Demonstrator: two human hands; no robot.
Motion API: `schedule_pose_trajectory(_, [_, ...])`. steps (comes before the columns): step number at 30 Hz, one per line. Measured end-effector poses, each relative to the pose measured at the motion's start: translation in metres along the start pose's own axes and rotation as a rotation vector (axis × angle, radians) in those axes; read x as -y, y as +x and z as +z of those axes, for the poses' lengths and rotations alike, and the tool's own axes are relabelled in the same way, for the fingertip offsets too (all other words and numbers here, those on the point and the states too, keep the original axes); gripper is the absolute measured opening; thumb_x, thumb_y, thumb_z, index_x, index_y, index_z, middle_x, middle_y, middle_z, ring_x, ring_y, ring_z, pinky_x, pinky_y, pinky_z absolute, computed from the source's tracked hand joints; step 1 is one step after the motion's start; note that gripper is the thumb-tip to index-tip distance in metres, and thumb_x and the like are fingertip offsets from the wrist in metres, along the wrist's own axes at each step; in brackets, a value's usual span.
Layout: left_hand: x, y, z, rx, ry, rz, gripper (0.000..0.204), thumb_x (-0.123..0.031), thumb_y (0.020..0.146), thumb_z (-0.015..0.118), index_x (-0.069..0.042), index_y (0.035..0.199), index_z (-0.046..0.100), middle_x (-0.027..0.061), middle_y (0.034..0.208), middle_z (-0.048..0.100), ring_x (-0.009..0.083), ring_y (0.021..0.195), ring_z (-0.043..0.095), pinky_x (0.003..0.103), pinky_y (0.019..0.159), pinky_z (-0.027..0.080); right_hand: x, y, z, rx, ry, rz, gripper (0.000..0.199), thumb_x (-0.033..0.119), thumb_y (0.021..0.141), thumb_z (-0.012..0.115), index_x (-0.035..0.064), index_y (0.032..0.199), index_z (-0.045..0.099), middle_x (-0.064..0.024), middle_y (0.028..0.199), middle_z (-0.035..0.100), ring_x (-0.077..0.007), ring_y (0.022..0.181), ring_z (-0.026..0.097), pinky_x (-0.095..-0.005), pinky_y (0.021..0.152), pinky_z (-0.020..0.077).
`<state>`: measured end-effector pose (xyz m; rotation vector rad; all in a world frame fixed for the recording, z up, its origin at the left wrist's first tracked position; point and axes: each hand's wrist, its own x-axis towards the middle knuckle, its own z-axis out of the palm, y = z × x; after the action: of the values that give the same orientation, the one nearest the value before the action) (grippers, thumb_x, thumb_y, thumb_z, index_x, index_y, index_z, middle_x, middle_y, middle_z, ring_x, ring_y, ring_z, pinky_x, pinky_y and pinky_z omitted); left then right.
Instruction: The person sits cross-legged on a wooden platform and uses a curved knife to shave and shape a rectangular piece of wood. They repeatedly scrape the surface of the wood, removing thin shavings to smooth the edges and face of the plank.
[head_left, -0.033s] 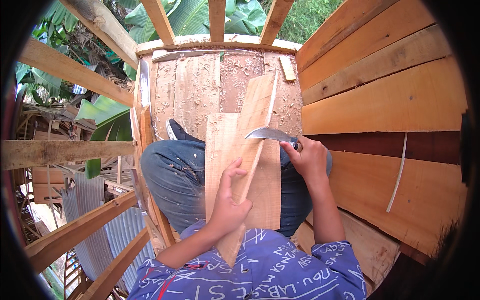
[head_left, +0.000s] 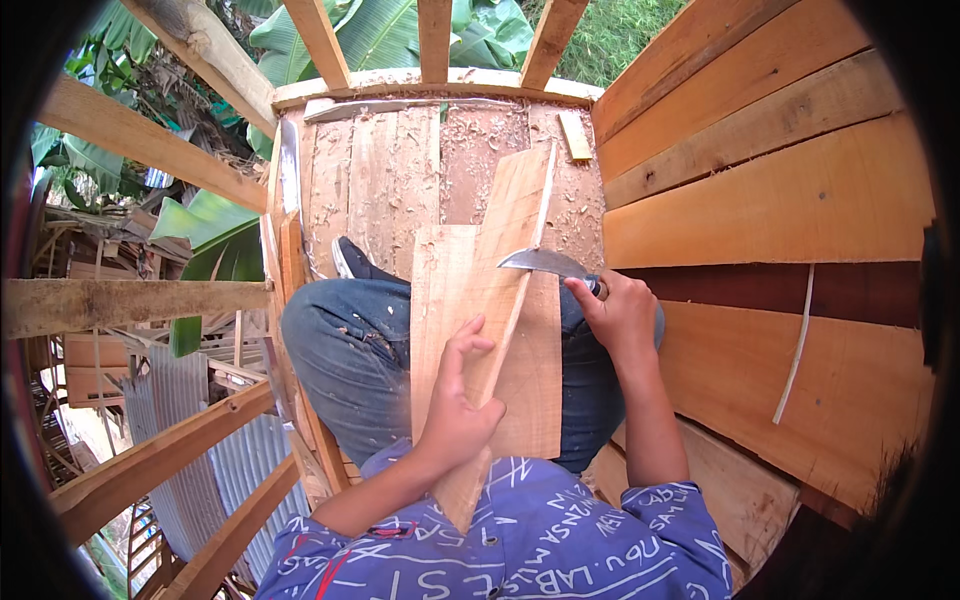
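Note:
My right hand point(head_left: 622, 315) is closed round the handle of a curved knife point(head_left: 548, 262). The blade lies across the right edge of a narrow wooden plank point(head_left: 512, 210), its tip pointing left. The plank slants from my shirt front up and to the right. With my left hand point(head_left: 460, 420) I grip the plank's lower part, fingers on its face and thumb round its right edge. Beneath it, a wider wooden board point(head_left: 432, 290) lies over my lap between my bent knees. The plank hides part of this board.
Wood shavings cover the plank floor point(head_left: 370, 160); a small wood offcut point(head_left: 574, 136) lies there. A board wall point(head_left: 760, 220) rises close at my right, with a thin strip point(head_left: 795, 345) against it. Wooden rails point(head_left: 140, 307) stand at left, beyond them corrugated sheets point(head_left: 180, 430).
The knife and my right hand have shifted very slightly up and to the right along the plank's edge. My left hand and the plank look the same.

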<state>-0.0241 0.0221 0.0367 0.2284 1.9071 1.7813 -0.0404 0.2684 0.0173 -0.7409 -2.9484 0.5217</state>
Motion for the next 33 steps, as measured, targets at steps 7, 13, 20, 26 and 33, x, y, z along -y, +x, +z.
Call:
schedule_pose_trajectory(7, [0.001, -0.006, -0.003, 0.005, -0.022, -0.008, 0.057, 0.008, 0.063, 0.049, -0.01, 0.117, 0.042, 0.0184, 0.149, 0.034, 0.0326, 0.144, 0.023, 0.04, 0.116, 0.016, 0.003, -0.006, -0.033, 0.088, 0.027, 0.137, 0.064, 0.055, 0.087, 0.061, -0.0023, 0.058, 0.057, -0.0236, 0.058, 0.057, -0.0423, 0.06, 0.06, -0.0473, 0.056, 0.0461])
schedule_pose_trajectory(13, [0.0, -0.005, 0.0, -0.008, 0.021, -0.003, 0.052, 0.009, 0.063, 0.05, -0.009, 0.112, 0.043, 0.0196, 0.148, 0.035, 0.0339, 0.145, 0.023, 0.041, 0.116, 0.017, 0.027, -0.04, -0.037, 0.226, 0.029, -0.002, 0.063, 0.055, 0.084, 0.064, -0.0011, 0.057, 0.058, -0.0208, 0.055, 0.056, -0.0389, 0.055, 0.059, -0.0444, 0.051, 0.0455])
schedule_pose_trajectory(20, [0.012, -0.005, 0.007, 0.011, 0.237, 0.12, 0.035, 0.006, 0.065, 0.053, -0.008, 0.095, 0.04, 0.022, 0.148, 0.032, 0.0414, 0.142, 0.023, 0.048, 0.115, 0.018, 0.021, -0.035, -0.052, 0.197, -0.228, -0.017, 0.068, 0.064, 0.082, 0.061, 0.0008, 0.057, 0.062, -0.019, 0.053, 0.058, -0.035, 0.052, 0.061, -0.0428, 0.049, 0.0479])
schedule_pose_trajectory(26, [0.008, -0.001, 0.01, 0.015, 0.347, 0.16, 0.029, -0.001, 0.067, 0.058, -0.006, 0.091, 0.044, 0.022, 0.144, 0.036, 0.0453, 0.141, 0.022, 0.059, 0.114, 0.008, 0.018, -0.024, -0.062, 0.202, -0.372, -0.001, 0.067, 0.062, 0.082, 0.062, -0.0003, 0.059, 0.061, -0.022, 0.057, 0.058, -0.0403, 0.057, 0.062, -0.0454, 0.052, 0.0487])
schedule_pose_trajectory(33, [0.008, -0.008, 0.004, 0.057, 0.365, 0.151, 0.03, 0.0, 0.066, 0.057, -0.006, 0.091, 0.043, 0.0221, 0.144, 0.036, 0.0458, 0.139, 0.024, 0.056, 0.113, 0.013, -0.016, -0.007, -0.067, 0.005, -0.365, 0.181, 0.068, 0.061, 0.088, 0.055, -0.0017, 0.062, 0.062, -0.0237, 0.06, 0.06, -0.0412, 0.061, 0.063, -0.047, 0.056, 0.0497])
